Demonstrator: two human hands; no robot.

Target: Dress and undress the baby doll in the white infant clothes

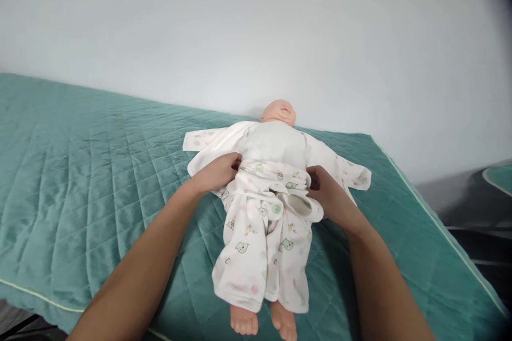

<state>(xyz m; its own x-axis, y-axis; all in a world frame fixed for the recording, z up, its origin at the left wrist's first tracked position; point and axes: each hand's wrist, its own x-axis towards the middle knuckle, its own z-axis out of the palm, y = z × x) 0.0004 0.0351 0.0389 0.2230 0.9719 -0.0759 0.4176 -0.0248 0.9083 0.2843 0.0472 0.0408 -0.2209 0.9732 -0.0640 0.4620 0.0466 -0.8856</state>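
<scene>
A baby doll (279,111) lies on its back on a teal quilted mattress (92,170), head toward the wall, bare feet toward me. It wears an open white printed jacket (212,141) spread to both sides and white printed trousers (262,245). My left hand (218,173) is closed on the trousers' waistband at the doll's left-hand side of the picture. My right hand (326,192) grips the waistband on the other side. The cloth is bunched at the doll's waist between my hands.
A pale wall (256,37) runs behind the mattress. The mattress edge with light piping (436,224) drops off at the right, with dark floor beyond. Another teal piece (500,176) shows at the far right.
</scene>
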